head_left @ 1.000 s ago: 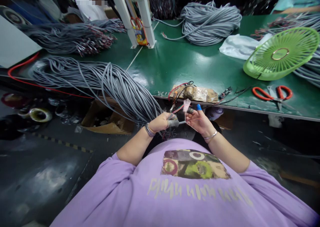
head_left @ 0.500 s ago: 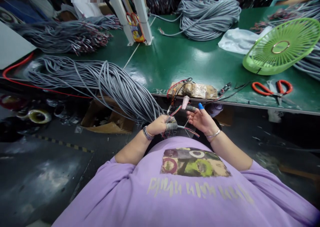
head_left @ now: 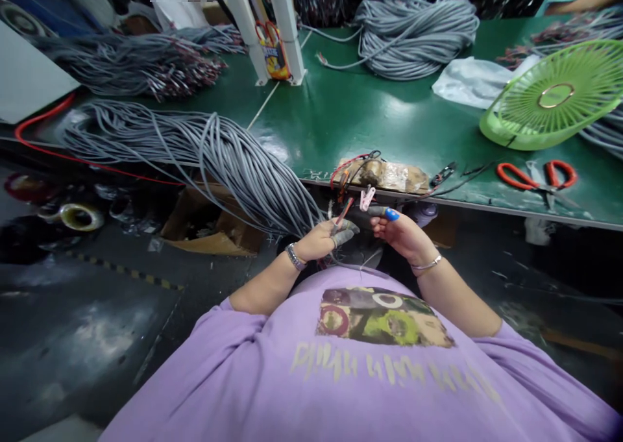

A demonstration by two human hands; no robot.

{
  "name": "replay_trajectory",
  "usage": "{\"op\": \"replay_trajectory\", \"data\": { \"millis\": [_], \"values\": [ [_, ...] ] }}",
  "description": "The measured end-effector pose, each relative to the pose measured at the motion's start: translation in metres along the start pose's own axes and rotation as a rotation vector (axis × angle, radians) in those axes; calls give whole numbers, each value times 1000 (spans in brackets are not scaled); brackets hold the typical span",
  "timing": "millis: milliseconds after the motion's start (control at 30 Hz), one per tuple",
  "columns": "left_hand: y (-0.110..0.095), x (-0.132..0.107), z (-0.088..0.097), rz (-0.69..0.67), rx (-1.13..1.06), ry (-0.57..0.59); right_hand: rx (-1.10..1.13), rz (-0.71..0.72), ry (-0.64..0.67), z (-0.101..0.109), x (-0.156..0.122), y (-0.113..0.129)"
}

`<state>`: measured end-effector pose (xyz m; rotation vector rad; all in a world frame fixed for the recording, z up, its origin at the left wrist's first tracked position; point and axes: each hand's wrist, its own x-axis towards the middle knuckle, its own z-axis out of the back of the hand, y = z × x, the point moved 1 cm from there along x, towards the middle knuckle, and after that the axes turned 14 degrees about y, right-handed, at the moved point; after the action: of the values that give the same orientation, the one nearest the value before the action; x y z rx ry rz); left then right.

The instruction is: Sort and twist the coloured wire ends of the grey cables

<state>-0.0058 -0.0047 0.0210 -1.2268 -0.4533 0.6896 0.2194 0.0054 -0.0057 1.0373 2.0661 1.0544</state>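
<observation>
My left hand [head_left: 325, 239] is closed on the end of a grey cable from the big bundle [head_left: 219, 159], with thin red and coloured wires [head_left: 343, 209] sticking up from its fingers. Grey finger covers sit on its fingertips. My right hand [head_left: 402, 231] is just to the right, fingers pinched near the same wires, a blue cover on one fingertip. Both hands are held below the front edge of the green table [head_left: 370, 121], close to a taped brown block [head_left: 389, 176] with clips and small wires.
Red-handled scissors [head_left: 535, 176] lie at the table's right front. A green fan guard [head_left: 555, 98] and a white bag [head_left: 467, 78] are behind them. More grey cable coils [head_left: 413, 30] lie at the back. A cardboard box [head_left: 209, 224] sits under the table. Another person sits at top left.
Both hands have risen towards the table edge and the taped block. The loose wires that hung out to the right now point upward between my hands.
</observation>
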Motion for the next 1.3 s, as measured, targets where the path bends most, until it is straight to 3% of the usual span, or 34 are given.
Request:
{"op": "replay_trajectory", "data": {
  "millis": [133, 233, 367, 600, 733, 867, 1000, 1067, 1167, 1300],
  "values": [
    [-3, -2, -7, 13, 134, 37, -411, 91, -16, -11, -12, 18],
    [-4, -2, -13, 23, 200, 132, -584, 67, 50, -28, -18, 24],
    [-2, 3, -17, 13, 268, 220, -586, 61, -18, -44, -17, 19],
    [5, -5, -12, 64, 71, 98, -414, 249, -181, -44, -12, 20],
    [6, -12, -12, 53, -98, 116, -416, 254, -99, -48, -12, 18],
    [7, -13, -12, 118, -192, 34, -600, 239, 28, -51, -10, 10],
    [6, -11, -13, 94, -242, 38, -625, 246, 213, -52, -6, 3],
    [6, -10, -13, 69, -277, 46, -660, 245, 234, -53, -3, 4],
    [9, -10, -14, 61, -332, 33, -873, 234, 197, -55, -3, 10],
    [16, -12, -13, 117, -306, -12, -1371, 179, 188, -56, -8, 29]
  ]
}}
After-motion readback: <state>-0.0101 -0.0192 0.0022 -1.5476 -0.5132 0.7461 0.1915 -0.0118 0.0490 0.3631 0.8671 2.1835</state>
